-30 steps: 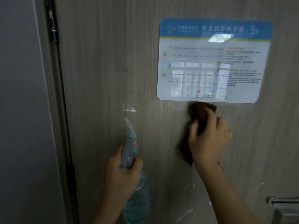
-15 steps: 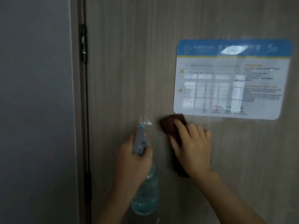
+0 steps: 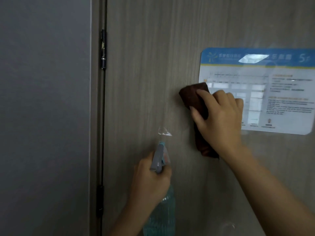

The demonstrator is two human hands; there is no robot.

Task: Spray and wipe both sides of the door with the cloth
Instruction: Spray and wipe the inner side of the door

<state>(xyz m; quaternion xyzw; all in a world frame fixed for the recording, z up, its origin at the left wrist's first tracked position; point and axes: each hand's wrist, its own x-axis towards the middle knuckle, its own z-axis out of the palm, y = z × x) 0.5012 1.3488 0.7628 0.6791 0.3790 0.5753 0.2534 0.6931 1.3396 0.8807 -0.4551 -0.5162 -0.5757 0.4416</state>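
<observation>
The door is grey-brown wood and fills most of the view. The right hand is spread flat and presses a dark brown cloth against the door. The top of the cloth pokes out above the fingers, and its bottom end hangs out under the palm. The cloth lies across the left edge of a sign stuck on the door. The sign is white with a blue strip on top, and the fingertips rest over its left part. The left hand is lower down and to the left, wrapped tight around the neck of a spray bottle. The bottle is clear with blue liquid inside, and its grey nozzle points up at the door. Two dark hinges sit along the left edge of the door, one high and one low. A plain grey wall is on the far left.
</observation>
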